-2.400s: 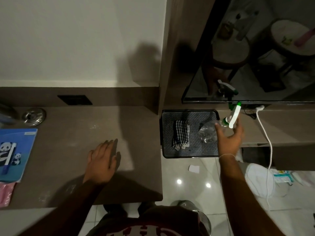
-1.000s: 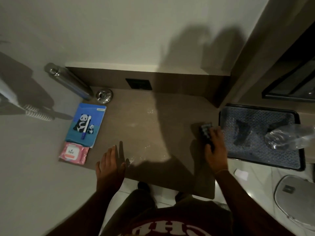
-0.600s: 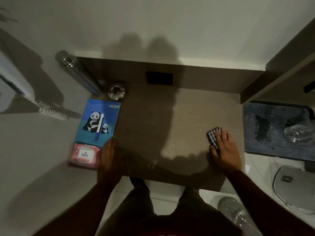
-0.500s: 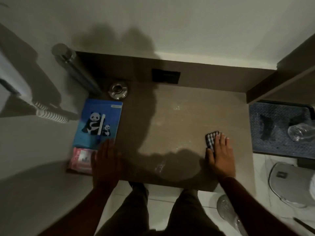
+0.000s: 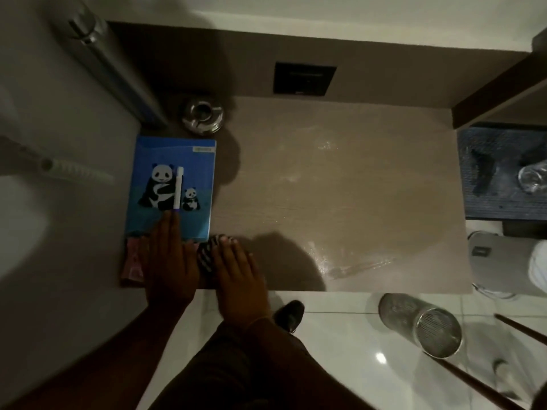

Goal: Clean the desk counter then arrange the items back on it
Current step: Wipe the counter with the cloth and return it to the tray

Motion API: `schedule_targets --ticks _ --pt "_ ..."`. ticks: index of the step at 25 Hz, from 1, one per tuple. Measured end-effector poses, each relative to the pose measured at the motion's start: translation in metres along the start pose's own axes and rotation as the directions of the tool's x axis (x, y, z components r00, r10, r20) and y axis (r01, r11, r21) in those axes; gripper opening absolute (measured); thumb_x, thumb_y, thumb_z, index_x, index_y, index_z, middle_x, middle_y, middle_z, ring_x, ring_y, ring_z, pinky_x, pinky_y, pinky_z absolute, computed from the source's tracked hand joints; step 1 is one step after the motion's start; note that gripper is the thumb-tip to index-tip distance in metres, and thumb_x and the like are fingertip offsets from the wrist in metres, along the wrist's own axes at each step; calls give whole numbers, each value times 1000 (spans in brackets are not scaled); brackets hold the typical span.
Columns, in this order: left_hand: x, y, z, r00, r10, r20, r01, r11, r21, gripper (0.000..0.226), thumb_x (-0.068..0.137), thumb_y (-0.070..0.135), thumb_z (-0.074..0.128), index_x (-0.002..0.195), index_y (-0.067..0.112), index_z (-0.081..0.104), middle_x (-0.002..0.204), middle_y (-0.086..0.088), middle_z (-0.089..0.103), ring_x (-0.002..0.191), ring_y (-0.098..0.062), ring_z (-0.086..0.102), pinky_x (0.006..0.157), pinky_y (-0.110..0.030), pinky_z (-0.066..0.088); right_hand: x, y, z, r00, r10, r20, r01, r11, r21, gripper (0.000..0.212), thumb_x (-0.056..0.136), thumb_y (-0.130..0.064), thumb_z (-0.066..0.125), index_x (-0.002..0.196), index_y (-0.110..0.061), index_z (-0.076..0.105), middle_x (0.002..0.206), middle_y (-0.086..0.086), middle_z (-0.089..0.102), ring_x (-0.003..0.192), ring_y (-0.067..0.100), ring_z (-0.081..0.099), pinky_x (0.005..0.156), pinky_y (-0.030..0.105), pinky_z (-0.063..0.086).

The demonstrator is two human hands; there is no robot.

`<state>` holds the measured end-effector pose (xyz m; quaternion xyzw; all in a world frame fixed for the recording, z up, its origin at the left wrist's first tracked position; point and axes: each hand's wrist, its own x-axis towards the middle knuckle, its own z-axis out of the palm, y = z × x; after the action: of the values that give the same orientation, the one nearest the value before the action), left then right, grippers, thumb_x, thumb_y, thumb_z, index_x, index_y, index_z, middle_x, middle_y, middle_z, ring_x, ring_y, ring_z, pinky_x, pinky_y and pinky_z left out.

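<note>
Low and left of centre, the right hand presses flat on a checked cloth at the counter's front edge; the left hand lies open, flat, overlapping a blue notebook and pink packet.

both forearms are bare, with no sleeve showing on either. the left hand wears no ring or glove, and the right hand is likewise bare, apart from a thin pale thread band around its wrist. lower down are dark trousers, and a dark rounded shoe shows on the glossy white floor tiles.
</note>
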<state>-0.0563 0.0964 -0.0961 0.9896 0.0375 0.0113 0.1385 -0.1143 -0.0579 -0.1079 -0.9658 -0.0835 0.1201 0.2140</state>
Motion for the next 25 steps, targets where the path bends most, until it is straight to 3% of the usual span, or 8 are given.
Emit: schedule_targets --ticks 2,4,7,13,15,20,22,25 --pt "-2 11 0 999 12 30 -12 1000 2 60 105 37 27 161 19 15 168 -6 23 155 -24 23 125 -51 18 -16 43 -18 997 77 -8 -77 997 -14 67 104 -33 43 168 -21 24 175 7 19 163 29 17 130 53 25" --pt "0 25 5 997 41 65 -42 999 28 60 105 41 24 161 21 16 169 -3 20 156 -22 20 125 -52 18 -34 107 -45 943 321 -91 -324 945 -29 62 107 -33 41 166 -17 30 173 12 27 160 32 26 127 54 32" --pt "5 47 16 994 31 109 -33 999 11 59 104 44 24 159 23 22 168 -2 23 153 -22 27 124 -53 21 -68 205 -96 759 609 -228 -618 785 39 62 107 -32 39 164 -7 34 171 19 30 160 39 26 125 57 32" --pt "10 50 24 996 -65 54 63 997 39 60 104 45 23 159 21 22 167 -6 25 152 -27 28 122 -53 25 -26 279 -142 402 862 -308 -865 468 183 68 108 -37 27 167 -6 20 175 22 17 162 43 14 128 53 20" --pt "18 46 23 996 -88 18 87 995 51 63 104 47 23 161 21 17 166 -8 24 148 -30 32 118 -52 28 18 246 -131 451 832 -322 -836 521 175 63 112 -31 33 168 -7 18 175 21 16 162 42 14 129 52 22" --pt "47 42 23 996 73 49 -78 992 102 64 103 46 24 162 26 9 171 -5 14 157 -23 15 125 -51 17 99 86 -61 915 366 -169 -374 927 -17 61 112 -38 32 169 -19 19 177 11 14 164 32 11 133 52 16" --pt "56 37 25 993 86 77 -96 987 132 64 103 47 24 162 27 9 171 -5 14 158 -23 14 125 -54 19 95 60 -43 959 263 -102 -268 963 -36 61 110 -39 34 168 -23 21 176 8 18 163 30 15 131 52 17" --pt "58 31 29 989 89 117 -106 982 153 64 104 49 25 162 26 10 171 -4 12 157 -24 16 123 -55 22 51 89 -43 948 297 -115 -305 951 -61 61 108 -38 38 166 -26 25 175 4 20 162 25 20 129 52 24"
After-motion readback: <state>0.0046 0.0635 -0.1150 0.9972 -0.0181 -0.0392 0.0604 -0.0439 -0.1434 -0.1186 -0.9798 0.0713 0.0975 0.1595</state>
